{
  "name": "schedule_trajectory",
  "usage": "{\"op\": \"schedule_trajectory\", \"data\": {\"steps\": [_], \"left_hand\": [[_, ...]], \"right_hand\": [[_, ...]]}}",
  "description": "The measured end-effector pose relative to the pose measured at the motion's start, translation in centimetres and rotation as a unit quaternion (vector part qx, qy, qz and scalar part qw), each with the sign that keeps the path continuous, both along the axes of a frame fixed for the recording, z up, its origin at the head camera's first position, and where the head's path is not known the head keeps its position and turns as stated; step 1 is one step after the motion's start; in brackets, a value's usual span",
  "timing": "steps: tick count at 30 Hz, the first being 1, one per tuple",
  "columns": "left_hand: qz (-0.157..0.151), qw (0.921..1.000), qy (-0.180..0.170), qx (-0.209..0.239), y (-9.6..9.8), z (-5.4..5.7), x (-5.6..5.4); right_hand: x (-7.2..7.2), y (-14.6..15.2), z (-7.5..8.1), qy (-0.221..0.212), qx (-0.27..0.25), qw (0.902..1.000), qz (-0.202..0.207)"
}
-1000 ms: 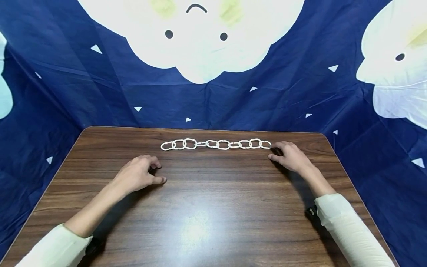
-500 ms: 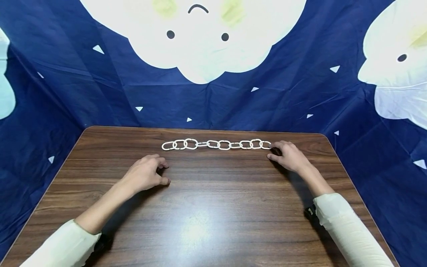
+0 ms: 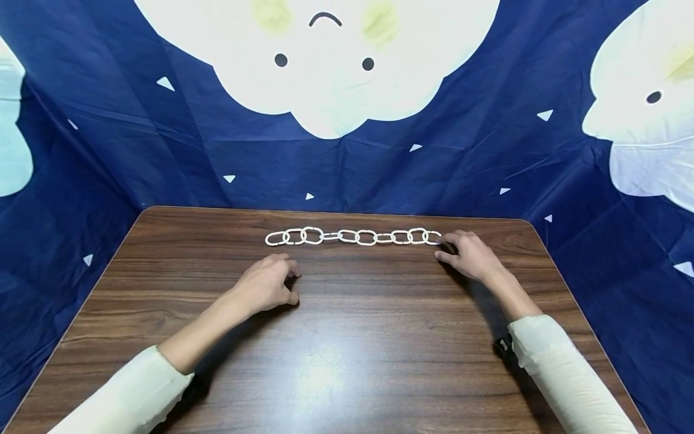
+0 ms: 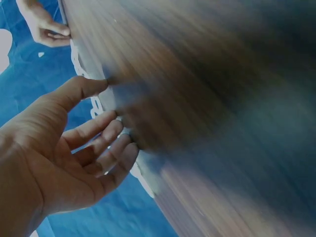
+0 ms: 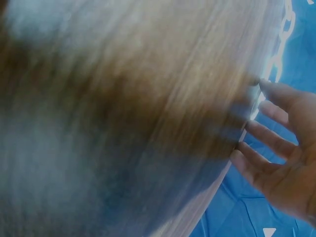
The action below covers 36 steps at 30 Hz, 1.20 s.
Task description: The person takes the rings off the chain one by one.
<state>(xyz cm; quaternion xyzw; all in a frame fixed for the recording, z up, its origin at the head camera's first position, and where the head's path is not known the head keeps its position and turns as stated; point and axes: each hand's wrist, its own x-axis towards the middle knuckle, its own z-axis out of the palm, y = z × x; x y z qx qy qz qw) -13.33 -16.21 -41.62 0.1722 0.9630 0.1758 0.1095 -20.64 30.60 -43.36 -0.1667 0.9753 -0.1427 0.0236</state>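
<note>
A chain of white plastic links (image 3: 366,244) lies stretched from left to right near the far edge of the brown table. My right hand (image 3: 474,256) is at its right end, fingertips right at the last link and the thumb apart from them. In the right wrist view the fingers (image 5: 271,140) are loosely bent, with part of the chain (image 5: 287,33) beyond them. My left hand (image 3: 265,283) is in front of the chain's left end, holding nothing. The left wrist view shows its thumb and fingers (image 4: 94,131) spread apart and gently curved, with links partly hidden behind them.
The wood-grain table (image 3: 347,331) has rounded far corners and a glare spot in the middle. A dark blue cloth (image 3: 374,175) with white clouds and small triangles hangs behind it and along both sides.
My left hand has moved to the right over the table, in front of the chain's left part. My right hand stays at the right end, and the chain lies as before.
</note>
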Motion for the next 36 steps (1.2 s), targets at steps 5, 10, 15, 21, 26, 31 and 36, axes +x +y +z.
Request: {"op": "schedule_trajectory", "data": {"steps": [5,10,15,21,26,31,36], "left_hand": [[-0.018,0.9998,0.010,0.003,1.2,-0.6,-0.1],[-0.020,0.9998,0.002,-0.004,2.3,-0.1,0.0],[-0.027,0.9996,0.007,-0.008,2.8,-0.3,0.0],[-0.033,0.9994,0.008,0.007,3.2,-0.4,0.1],[-0.035,0.9993,0.008,0.009,3.6,-0.5,0.2],[-0.033,0.9993,0.000,0.018,4.2,-0.3,0.0],[-0.034,0.9971,-0.019,0.065,4.8,0.0,-0.7]], "right_hand": [[0.0,0.0,0.1,0.006,-0.002,0.9999,0.009],[-1.7,1.4,-2.1,0.042,-0.010,0.9987,0.027],[-3.9,3.1,-5.3,0.053,-0.002,0.9984,0.018],[-5.1,4.0,-6.9,0.038,0.021,0.9988,0.021],[-6.1,4.5,-8.2,0.049,0.048,0.9974,0.021],[-6.5,4.8,-8.7,0.066,0.054,0.9961,0.026],[-6.2,4.5,-8.0,0.058,0.060,0.9962,0.023]]}}
